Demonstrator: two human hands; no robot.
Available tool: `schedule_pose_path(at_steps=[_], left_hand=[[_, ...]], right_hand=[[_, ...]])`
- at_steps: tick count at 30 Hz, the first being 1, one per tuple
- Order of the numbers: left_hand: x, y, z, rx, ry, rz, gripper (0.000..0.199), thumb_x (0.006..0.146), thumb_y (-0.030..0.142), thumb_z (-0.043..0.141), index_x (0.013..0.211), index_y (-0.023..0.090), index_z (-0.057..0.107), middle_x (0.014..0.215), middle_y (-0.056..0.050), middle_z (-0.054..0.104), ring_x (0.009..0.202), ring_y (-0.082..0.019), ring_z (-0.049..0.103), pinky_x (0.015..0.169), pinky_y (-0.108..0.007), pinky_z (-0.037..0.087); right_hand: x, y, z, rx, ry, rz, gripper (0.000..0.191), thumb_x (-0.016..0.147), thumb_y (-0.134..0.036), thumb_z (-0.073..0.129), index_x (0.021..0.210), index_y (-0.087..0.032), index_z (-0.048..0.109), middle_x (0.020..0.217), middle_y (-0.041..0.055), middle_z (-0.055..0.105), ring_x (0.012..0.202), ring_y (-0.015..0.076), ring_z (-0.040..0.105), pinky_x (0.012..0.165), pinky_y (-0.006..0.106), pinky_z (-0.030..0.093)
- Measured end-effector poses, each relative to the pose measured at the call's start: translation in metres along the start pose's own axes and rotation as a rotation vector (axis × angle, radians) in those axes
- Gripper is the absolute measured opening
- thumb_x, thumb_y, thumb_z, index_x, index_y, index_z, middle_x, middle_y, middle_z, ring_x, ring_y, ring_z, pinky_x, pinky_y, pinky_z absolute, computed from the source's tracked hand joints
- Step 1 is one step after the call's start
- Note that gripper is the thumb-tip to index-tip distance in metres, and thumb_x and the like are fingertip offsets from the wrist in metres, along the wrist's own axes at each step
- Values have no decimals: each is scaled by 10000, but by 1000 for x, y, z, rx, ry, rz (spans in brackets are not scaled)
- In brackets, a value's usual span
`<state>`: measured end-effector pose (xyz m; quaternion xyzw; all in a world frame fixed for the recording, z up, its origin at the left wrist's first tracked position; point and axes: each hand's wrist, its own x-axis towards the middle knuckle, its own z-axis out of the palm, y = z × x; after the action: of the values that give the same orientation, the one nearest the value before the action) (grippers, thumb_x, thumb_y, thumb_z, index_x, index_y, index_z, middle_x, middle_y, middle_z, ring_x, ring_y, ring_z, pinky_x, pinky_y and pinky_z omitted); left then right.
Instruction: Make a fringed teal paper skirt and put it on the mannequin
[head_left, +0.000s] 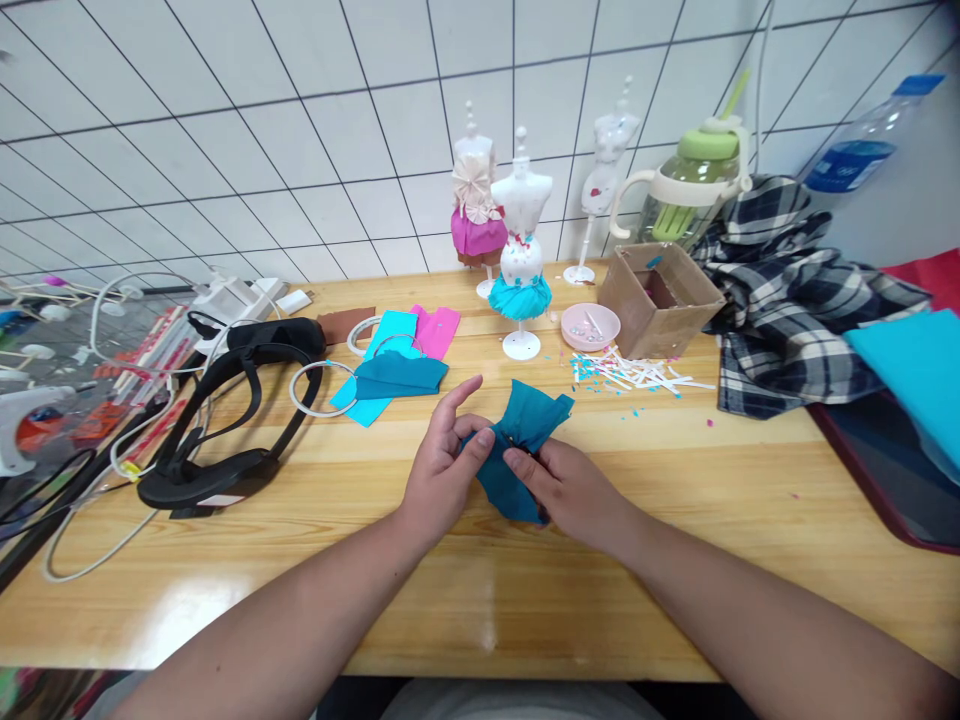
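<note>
Above the middle of the wooden table, a dark teal piece of material [531,412] is bunched at its centre, with its ends fanned out. My left hand [450,455] pinches its left side between thumb and fingers, the index finger raised. My right hand [559,485] grips the gathered middle from the right, its thumb on top. The fingertips under the material are hidden. Behind my hands stands a white mini mannequin [523,205] with a bright blue ruffled skirt [520,297]. Another folded teal piece [401,374] lies to the left on bright blue material.
Two more mannequins, one in a pink skirt [478,232], stand at the back. Right of them are a pink dish [591,327], paper strips [637,373], a cardboard box [656,310] and a plaid cloth [787,300]. A black headset [236,465] and cables lie left.
</note>
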<state>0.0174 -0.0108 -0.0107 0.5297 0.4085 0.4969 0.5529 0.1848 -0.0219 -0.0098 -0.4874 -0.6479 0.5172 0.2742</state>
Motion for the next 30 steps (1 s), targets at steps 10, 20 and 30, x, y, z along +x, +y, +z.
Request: schedule_pose_path(at_steps=[10,20,30], left_hand=[[0,1,0,14,-39,18,628,869,252,646,1424,264,354,813,20,627,752,-119,578,697,-234,444],[-2,-1,-1,33,-26,52,620,876,269,641,1429,270,361,796,28,607,712,-106,565,654,-214,447],[-1,4,0,18,-46,27,647,871,266,645,1435,273,329,810,28,606,709,-117,602,667,-235,473]], right_hand=[[-2,1,2,169,-60,21,458,926,-619,408,861,-190,557,583,-42,498,511,108,467,502,229,362],[-3,-6,2,543,-184,208,551,782,-760,505,754,-218,413,439,-120,380,316,48,305,327,171,318],[-2,-7,-4,711,-324,262,534,836,-738,446,771,-208,453,369,-121,410,270,48,307,376,227,499]])
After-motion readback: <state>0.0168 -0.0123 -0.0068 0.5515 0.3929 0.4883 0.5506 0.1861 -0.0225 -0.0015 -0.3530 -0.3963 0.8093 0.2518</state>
